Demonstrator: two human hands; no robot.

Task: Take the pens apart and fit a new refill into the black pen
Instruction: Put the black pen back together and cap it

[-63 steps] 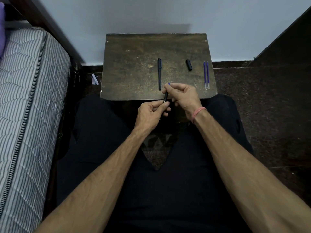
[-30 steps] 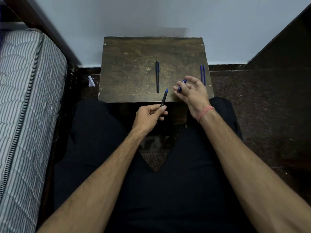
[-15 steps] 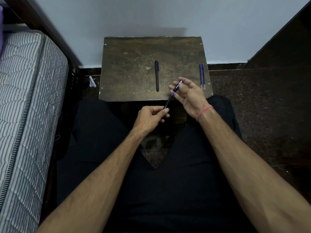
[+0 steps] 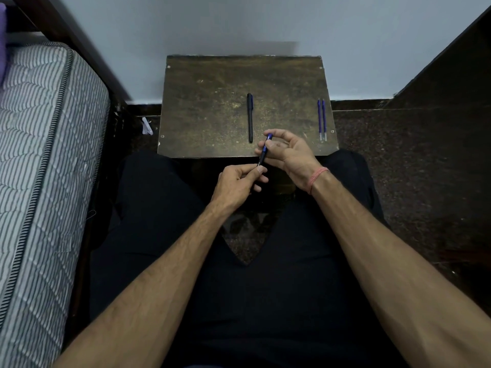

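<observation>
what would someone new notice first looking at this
Most likely the two hands meeting at the near edge of the small wooden table: the left hand and right hand both grip a thin pen with blue on its upper part. Behind them a black pen lies alone mid-table, and two blue refills lie side by side near the right edge.

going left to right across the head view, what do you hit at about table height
mattress → scrap of white paper on the floor → black pen lying on the table → pen held in both hands → two blue refills near the table's right edge
</observation>
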